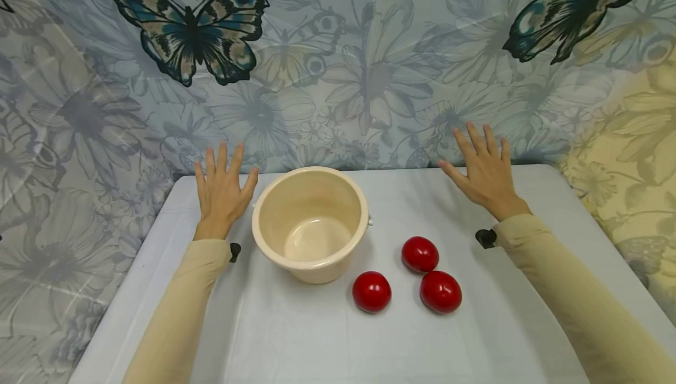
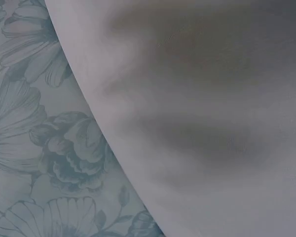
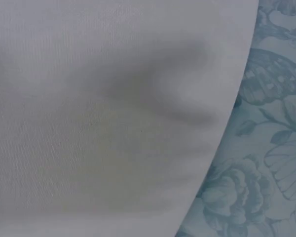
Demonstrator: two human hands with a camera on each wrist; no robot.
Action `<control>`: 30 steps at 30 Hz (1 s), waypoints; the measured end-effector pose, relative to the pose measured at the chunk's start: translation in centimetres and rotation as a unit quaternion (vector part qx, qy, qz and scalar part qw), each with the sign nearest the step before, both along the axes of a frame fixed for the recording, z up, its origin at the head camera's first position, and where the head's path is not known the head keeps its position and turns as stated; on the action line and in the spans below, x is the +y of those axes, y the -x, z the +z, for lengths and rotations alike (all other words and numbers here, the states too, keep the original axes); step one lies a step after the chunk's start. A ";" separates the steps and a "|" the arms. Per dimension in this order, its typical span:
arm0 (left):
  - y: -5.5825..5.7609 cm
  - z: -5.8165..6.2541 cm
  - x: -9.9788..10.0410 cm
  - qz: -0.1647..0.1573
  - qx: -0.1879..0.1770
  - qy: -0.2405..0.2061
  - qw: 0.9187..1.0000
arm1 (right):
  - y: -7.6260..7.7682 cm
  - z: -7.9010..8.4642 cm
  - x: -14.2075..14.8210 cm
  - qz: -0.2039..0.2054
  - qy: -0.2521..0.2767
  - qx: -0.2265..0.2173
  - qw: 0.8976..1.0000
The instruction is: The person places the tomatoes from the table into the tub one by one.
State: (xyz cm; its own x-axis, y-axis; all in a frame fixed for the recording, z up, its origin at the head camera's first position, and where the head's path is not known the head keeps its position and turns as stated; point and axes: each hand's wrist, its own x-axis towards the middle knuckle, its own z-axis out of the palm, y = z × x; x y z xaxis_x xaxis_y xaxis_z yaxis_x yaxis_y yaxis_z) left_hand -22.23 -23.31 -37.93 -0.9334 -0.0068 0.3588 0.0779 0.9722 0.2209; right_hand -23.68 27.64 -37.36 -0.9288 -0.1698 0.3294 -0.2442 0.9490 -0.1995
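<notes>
Three red balls on the worktop, near the cream bucket; seemingly before any grasp, with left hand and right hand empty (fingers spread apart); next, probably reach back and grip.

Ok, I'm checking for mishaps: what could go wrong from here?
Three round red objects sit loose on the table, so a bump might roll them. Two lie very close together; reaching for one could nudge the other. The left hand is beside the cream bucket, so a sideways sweep could knock it.
</notes>
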 end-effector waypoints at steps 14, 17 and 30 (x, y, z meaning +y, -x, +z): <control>-1.5 0.3 0.4 -0.004 -0.017 -0.003 1.000 | -1.2 -0.1 -0.6 0.012 0.012 0.022 1.000; -1.8 0.4 0.6 -0.006 -0.012 -0.002 1.000 | -1.5 -0.1 -0.8 0.014 0.011 0.022 1.000; -3.4 1.0 1.1 -0.013 -0.009 -0.002 1.000 | -3.1 0.3 -1.8 0.032 0.019 0.030 0.999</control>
